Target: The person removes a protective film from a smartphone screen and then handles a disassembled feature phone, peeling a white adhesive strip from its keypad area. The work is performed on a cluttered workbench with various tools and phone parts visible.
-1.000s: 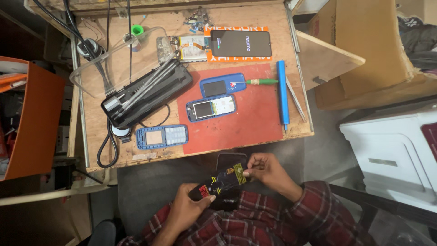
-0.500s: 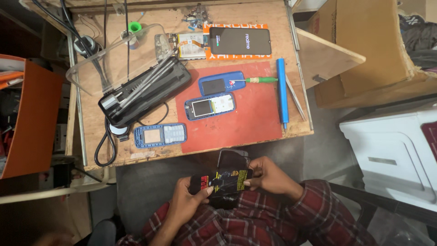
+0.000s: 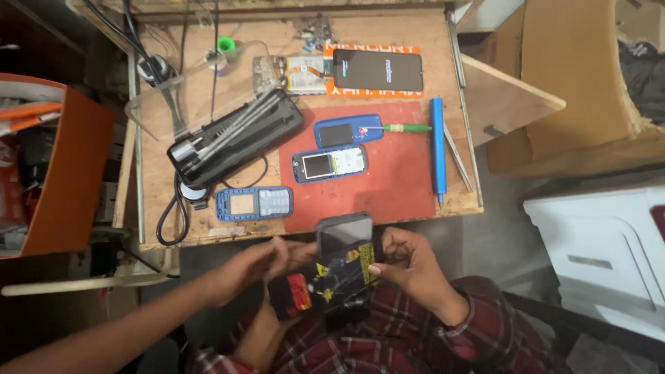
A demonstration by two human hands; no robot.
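We hold a dark phone [image 3: 337, 260] with yellow and red labels in front of our lap, low in the middle of the frame, just below the near edge of the table [image 3: 415, 69] and not resting on it. The right hand [image 3: 415, 266] grips its right edge with the fingers closed around it. The left hand [image 3: 267, 325] cups the lower end by the red label, fingers curled on it as far as we can tell.

Half a second ago the phone lay more crosswise between the hands; now it stands more upright, with its top end close to the table edge. A bare forearm [image 3: 138, 325] has also come in from the lower left. Its hand [image 3: 253, 266] lies against the left side of the phone, and it seems to belong to another person. So the phone has been turned in hand, not set down, and a third hand now meets it.

On the table nothing has shifted. Three blue keypad phones [image 3: 330, 163] lie on and beside the red mat [image 3: 402, 187], with a blue rod tool [image 3: 436, 149] along its right edge. A black tool case [image 3: 235, 135] lies to the left, and a smartphone [image 3: 377, 70] is at the top.
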